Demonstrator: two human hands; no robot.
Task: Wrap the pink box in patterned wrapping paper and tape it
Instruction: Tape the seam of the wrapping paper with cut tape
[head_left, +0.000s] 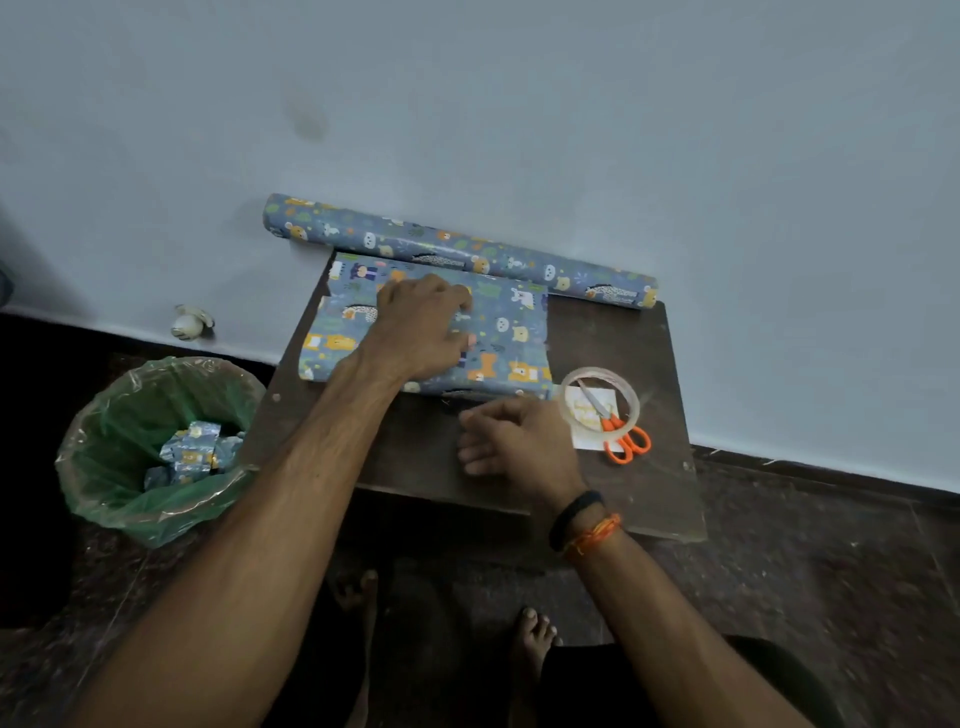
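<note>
Blue patterned paper (498, 332) covers the box (519, 387) completely; no pink shows. The wrapped box lies on the far left part of the table (613, 343), its left end overhanging the left edge. Left hand (421, 327) rests palm down on top of the box, fingers laid across the paper toward the right; whether they press flat or curl at the tips cannot be told. Right hand (514, 436) sits on the table just in front of the box's near side, fingers loosely curled and pointing left, close together; whether they hold anything cannot be told. A black band and orange thread (589, 525) circle the right wrist.

Paper roll (462, 249) lies along the table's far edge against the wall (519, 104), just behind the box. Tape ring (597, 400) sits near the right edge, beside the box's near right corner, over a white card (589, 439). Orange-handled scissors (621, 431) lie across the tape and card.

Green-lined bin (156, 447) stands on the floor left of the table, with paper scraps (189, 457) inside.
</note>
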